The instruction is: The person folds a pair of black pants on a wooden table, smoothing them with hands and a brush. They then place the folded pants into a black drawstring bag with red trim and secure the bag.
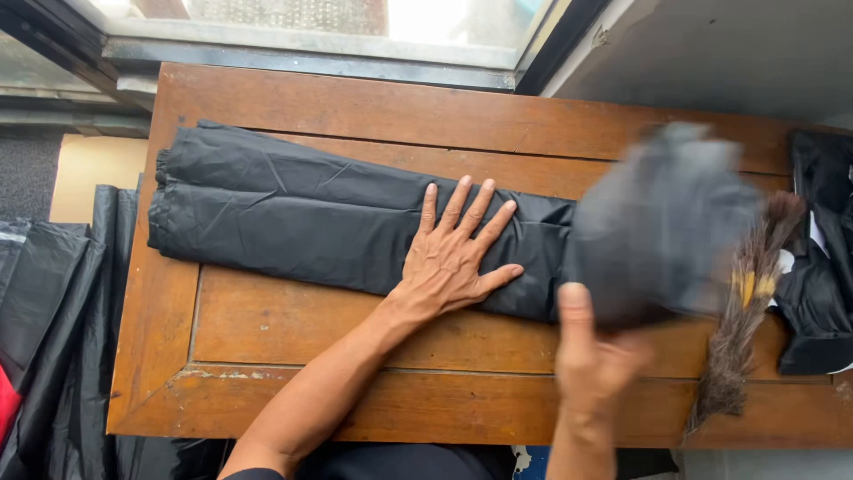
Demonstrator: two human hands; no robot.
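A long black garment (293, 213), folded lengthwise, lies across a brown wooden table (311, 329). My left hand (453, 253) presses flat on its middle, fingers spread. My right hand (591, 356) grips the garment's right end, which is lifted off the table and blurred with motion (666, 222).
A brown feather duster (746, 302) lies at the table's right side. More black fabric (822, 258) is piled at the far right, and black cloth (53, 320) hangs left of the table. A window frame (311, 49) runs along the far edge.
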